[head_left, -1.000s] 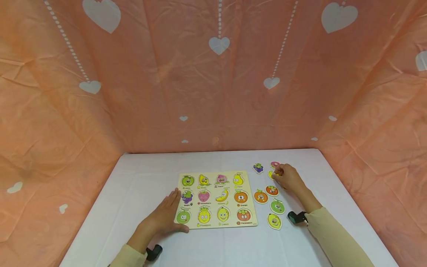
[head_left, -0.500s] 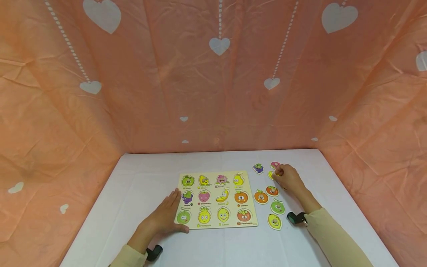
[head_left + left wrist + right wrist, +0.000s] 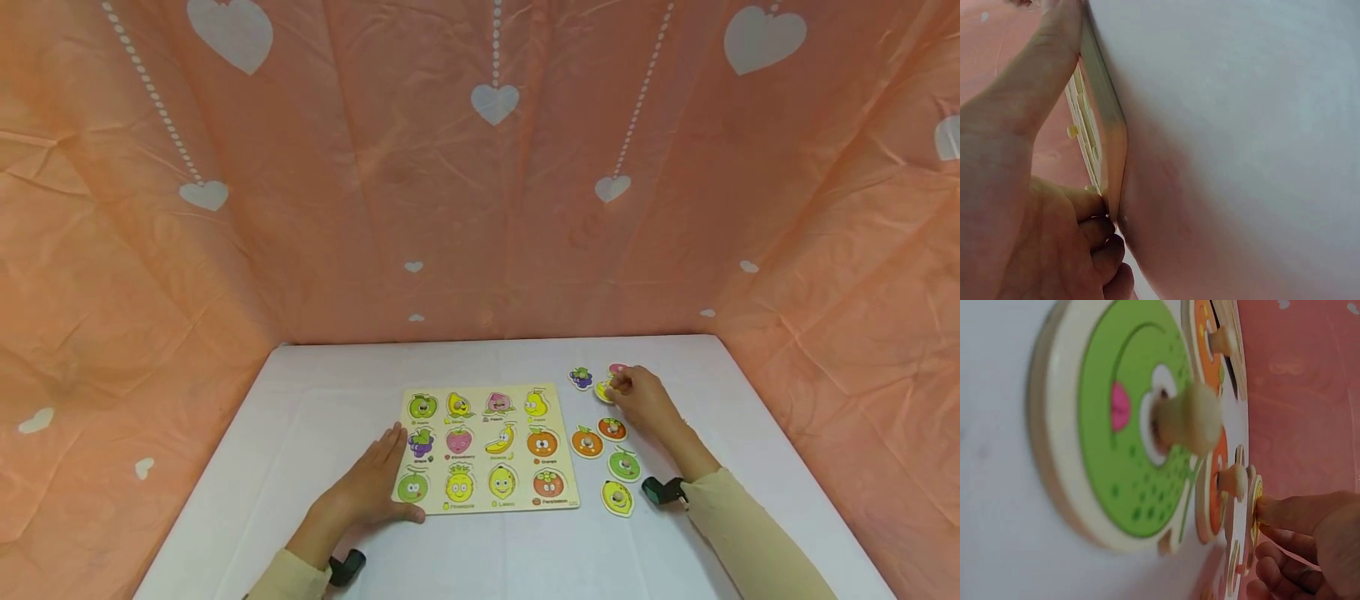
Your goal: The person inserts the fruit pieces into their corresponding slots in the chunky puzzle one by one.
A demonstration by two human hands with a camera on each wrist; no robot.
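Note:
A wooden fruit puzzle board [image 3: 517, 421] lies on the white table. My left hand [image 3: 365, 483] braces its near left corner, with the thumb along the front edge and the fingers against the left side; the left wrist view shows the fingertips at the board's edge [image 3: 1105, 94]. At the far right, my right hand [image 3: 647, 400] pinches a yellow puzzle piece [image 3: 603, 391]. In the right wrist view, the thumb [image 3: 1279, 512] presses on that yellow piece [image 3: 1258, 494]; its fruit is mostly covered. A pink piece [image 3: 617, 368] shows partly behind the right hand.
Between board and right forearm lie loose knobbed pieces: an orange [image 3: 587, 442], a persimmon [image 3: 612, 429], a green melon [image 3: 624, 465] and a lemon [image 3: 617, 498]. A grape piece [image 3: 581, 378] sits further back. Pink cloth [image 3: 480, 250] hung with hearts walls the table in.
My right hand has shifted slightly left, and the yellow piece has moved left with it, away from under the pink piece. The left hand and the board have stayed in place.

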